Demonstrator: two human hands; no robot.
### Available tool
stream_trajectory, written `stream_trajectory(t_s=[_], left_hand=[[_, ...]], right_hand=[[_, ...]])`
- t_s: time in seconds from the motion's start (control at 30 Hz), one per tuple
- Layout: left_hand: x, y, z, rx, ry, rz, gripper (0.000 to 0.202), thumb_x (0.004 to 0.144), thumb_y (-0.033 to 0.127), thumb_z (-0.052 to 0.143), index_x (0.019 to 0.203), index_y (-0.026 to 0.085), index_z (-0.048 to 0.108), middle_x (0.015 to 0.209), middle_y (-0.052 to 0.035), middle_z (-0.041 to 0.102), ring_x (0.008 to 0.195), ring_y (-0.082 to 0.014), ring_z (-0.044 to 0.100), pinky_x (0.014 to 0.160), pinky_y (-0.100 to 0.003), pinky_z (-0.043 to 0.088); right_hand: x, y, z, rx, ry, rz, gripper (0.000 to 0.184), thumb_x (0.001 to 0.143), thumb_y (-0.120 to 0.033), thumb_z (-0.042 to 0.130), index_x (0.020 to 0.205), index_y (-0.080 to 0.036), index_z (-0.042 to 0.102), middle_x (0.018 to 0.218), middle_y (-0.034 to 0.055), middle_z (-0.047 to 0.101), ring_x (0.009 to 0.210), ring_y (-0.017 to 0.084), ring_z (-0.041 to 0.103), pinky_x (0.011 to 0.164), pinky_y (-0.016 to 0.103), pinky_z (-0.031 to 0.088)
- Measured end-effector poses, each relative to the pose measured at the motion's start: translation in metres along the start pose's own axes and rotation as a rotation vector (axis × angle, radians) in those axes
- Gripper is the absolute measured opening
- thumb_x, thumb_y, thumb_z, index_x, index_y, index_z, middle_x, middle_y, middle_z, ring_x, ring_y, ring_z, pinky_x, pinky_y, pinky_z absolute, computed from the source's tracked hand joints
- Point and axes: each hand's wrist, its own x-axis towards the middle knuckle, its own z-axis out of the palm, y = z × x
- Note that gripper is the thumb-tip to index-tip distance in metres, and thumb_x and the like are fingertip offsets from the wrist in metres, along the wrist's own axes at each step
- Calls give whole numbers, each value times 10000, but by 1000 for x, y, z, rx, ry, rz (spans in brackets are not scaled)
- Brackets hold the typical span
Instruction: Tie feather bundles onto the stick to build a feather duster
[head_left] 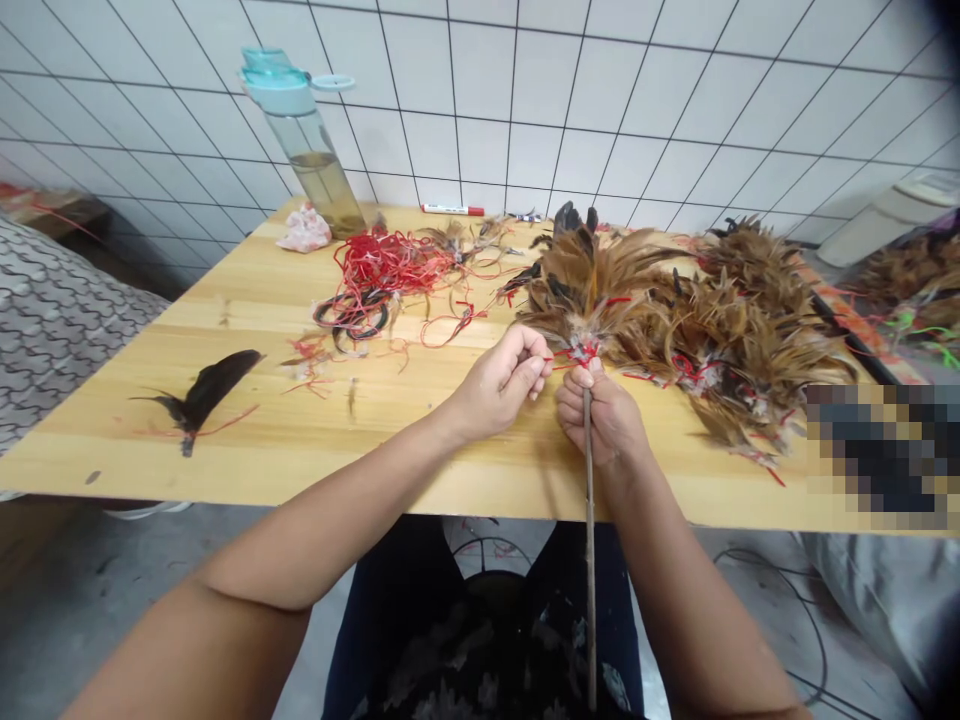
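Observation:
My right hand (602,415) is wrapped round the upper end of a thin stick (589,560), which runs down past the table edge toward my lap. At the top of the stick brown and black feathers (589,265) fan out, bound at their base with red string (582,352). Just left of that binding, my left hand (506,378) pinches the end of the red string between thumb and fingers. To the right lies a pile of brown feather bunches (739,320), also tied with red string.
Red strings (390,262) lie tangled at the back, by a black-handled tool (352,318). Behind stand a water bottle (315,150) and crumpled tissue (304,229). A red-and-white marker (452,210) lies by the tiled wall. A dark feather (214,392) rests on the wooden table (255,460) at left.

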Motion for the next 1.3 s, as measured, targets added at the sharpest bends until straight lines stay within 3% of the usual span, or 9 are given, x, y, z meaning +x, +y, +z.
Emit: stream_trajectory(t_s=[0.23,0.43,0.63,0.8,1.0,1.3], left_hand=[[0,-9,-13,216,-45,-16,102,953,272,397,891,192,403,779,12,461,631,-95,433,619,-242,396],[3,-11,-18,629,-122,174,75,890,137,371,857,202,386,755,9,435,677,-133,416,658,-269,372],[5,-17,-17,744,-193,287,168,817,48,344,828,213,375,741,2,431,673,-147,395,654,-272,361],[5,-20,-19,603,-106,162,74,879,148,392,834,196,425,739,1,465,672,-138,434,668,-282,381],[6,-16,-11,77,18,-75,43,899,220,463,904,181,449,769,13,520,646,-92,516,651,-245,446],[7,-11,-13,7,143,-177,80,878,132,471,919,148,538,718,34,536,605,-60,521,629,-206,451]], right_hand=[[-2,-4,-1,-8,-12,-62,476,960,-442,462,568,-192,360,516,-88,145,433,75,69,337,169,146],[-7,0,-4,-48,-54,-132,468,910,-464,550,575,-194,366,536,-85,158,451,76,73,352,174,131],[-20,3,-6,-100,-96,-180,481,864,-502,603,584,-199,356,551,-81,167,461,75,88,370,183,148],[-18,-1,-14,-168,-140,-106,481,844,-529,618,596,-205,362,543,-85,175,456,71,114,371,171,171],[1,-2,-24,-114,-32,36,427,870,-498,603,636,-199,407,513,-104,175,437,62,105,350,148,174],[17,6,-17,-252,-8,80,342,760,-420,731,695,-174,502,462,-120,242,400,32,149,353,136,158]])
